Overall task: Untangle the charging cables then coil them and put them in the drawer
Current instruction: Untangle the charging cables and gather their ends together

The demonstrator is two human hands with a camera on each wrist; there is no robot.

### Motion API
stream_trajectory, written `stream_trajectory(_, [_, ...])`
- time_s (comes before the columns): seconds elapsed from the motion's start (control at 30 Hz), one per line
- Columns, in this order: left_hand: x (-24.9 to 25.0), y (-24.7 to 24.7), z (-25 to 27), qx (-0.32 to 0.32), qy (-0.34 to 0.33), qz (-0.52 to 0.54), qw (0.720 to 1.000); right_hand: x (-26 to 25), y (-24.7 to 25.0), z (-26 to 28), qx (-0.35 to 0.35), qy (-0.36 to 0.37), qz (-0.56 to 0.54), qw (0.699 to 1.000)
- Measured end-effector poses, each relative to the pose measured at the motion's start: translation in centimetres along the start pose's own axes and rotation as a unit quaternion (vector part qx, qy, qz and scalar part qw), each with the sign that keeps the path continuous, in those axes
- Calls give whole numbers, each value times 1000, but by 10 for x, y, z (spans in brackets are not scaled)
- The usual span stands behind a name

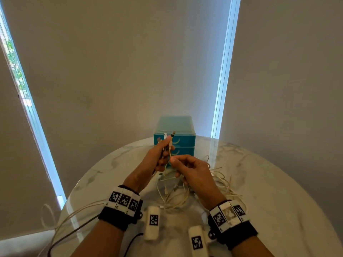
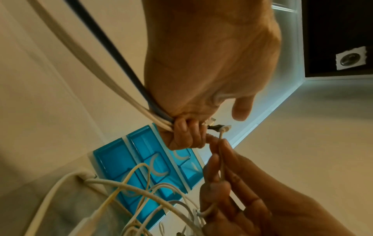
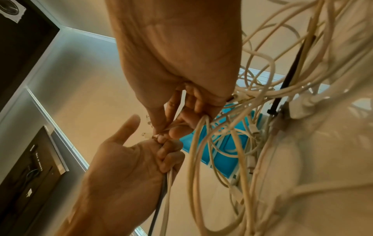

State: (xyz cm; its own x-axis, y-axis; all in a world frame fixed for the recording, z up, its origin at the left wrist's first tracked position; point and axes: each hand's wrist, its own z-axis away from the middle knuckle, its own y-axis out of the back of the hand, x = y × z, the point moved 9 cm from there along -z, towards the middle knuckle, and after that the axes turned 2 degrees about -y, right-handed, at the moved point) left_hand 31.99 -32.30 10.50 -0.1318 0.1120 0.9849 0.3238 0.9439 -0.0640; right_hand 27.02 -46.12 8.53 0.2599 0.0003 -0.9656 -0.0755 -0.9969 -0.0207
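My left hand [image 1: 165, 145] is raised in front of the blue drawer unit [image 1: 182, 140] and grips a bunch of cable ends. A white plug [image 1: 165, 135] and a dark plug [image 1: 173, 133] stick up above its fingers. Just below it, my right hand [image 1: 175, 161] pinches a cream cable [image 2: 221, 161] between thumb and fingers. That cable runs up to the left hand [image 2: 187, 132]. The rest of the cables lie in a loose tangle [image 1: 178, 193] on the marble table [image 1: 269, 191] under my hands. In the right wrist view the tangle [image 3: 252, 111] hangs beside the right hand [image 3: 173, 127].
The drawer unit stands at the table's far edge with its three drawers shut. Two long cables [image 1: 74, 216], one pale and one dark, trail from the left hand over the table's near-left edge. Window blinds hang close behind the table.
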Motion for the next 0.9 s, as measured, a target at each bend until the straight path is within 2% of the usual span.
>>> stream_trajectory(0.1, [8, -1, 6, 36, -37, -100, 994, 0, -2, 0, -7, 5, 20, 1000])
stream_trajectory(0.2, [16, 10, 8, 83, -86, -94, 988, -3, 10, -6, 17, 32, 66, 997])
stream_trajectory(0.27, [20, 19, 9, 115, -110, -52, 986, -10, 27, -10, 63, 64, 133, 987])
stream_trajectory(0.33, [22, 27, 8, 139, -123, 27, 982, -14, 53, -12, 129, 75, 147, 978])
stream_trajectory(0.4, [26, 29, 7, 127, -137, 113, 976, -9, 78, -14, 166, 63, 168, 970])
stream_trajectory(0.53, [28, 36, 5, 127, -157, 203, 958, 18, 96, -20, 130, -5, 167, 977])
stream_trajectory(0.6, [28, 45, 5, 150, -168, 225, 948, 14, 102, -18, 139, -4, 165, 976])
stream_trajectory(0.67, [26, 54, 5, 183, -170, 226, 942, 2, 109, -13, 163, 26, 160, 973])
stream_trajectory(0.77, [20, 59, 3, 216, -152, 202, 943, -36, 113, 1, 237, 134, 129, 954])
stream_trajectory(0.83, [20, 53, 0, 184, -151, 244, 940, -44, 107, 4, 241, 159, 116, 950])
stream_trajectory(0.9, [23, 48, 1, 144, -154, 318, 924, -27, 98, -4, 203, 107, 148, 962])
